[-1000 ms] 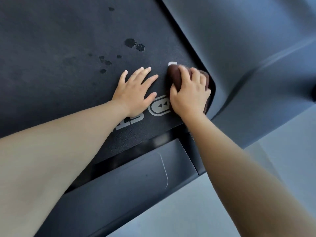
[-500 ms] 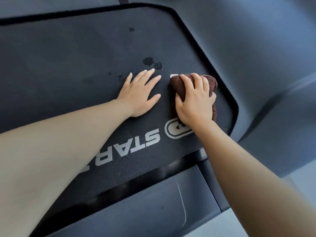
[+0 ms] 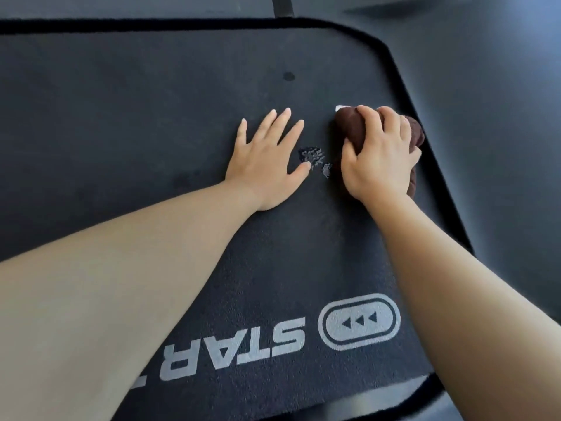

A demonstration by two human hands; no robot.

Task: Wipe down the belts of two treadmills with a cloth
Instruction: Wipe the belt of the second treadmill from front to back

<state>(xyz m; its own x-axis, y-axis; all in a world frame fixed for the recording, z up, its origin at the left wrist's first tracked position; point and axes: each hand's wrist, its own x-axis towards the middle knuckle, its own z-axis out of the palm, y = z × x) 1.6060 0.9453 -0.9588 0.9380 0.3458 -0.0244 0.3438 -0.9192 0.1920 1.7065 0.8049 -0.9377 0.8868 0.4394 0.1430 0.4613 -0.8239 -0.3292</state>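
A dark treadmill belt with grey "STAR" lettering and a logo badge fills the view. My right hand grips a bunched brown cloth and presses it on the belt near its right edge. My left hand lies flat on the belt with fingers spread, just left of the cloth. Between the two hands sit wet spots, and a small dark drop lies farther up the belt.
A dark grey side rail runs along the right of the belt, past a black gap. The motor cover closes off the belt at the top.
Both hands have moved farther up the belt, away from the lettering. The wet spots that lay beyond my left fingers now lie between my hands. The view has shifted forward.
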